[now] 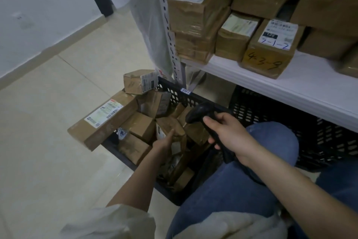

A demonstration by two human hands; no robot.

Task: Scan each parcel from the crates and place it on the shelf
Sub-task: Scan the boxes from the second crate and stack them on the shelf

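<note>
Pale tiled floor, white shelf [290, 82] on right already carrying boxes. Black crate [174, 93] of parcels sits at your knees. Your left hand [164, 142] reaches into crate, fingers closing on small brown parcel [170, 125]; full clasp hard to confirm. Your right hand [226, 132] clenches black scanner [201, 113], nose aimed left-down. Parcel lies just left of and below scanner head, near it; left hand nearer.

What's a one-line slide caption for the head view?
Left hand reaches a parcel in the black crate; right hand grips the scanner.
</note>
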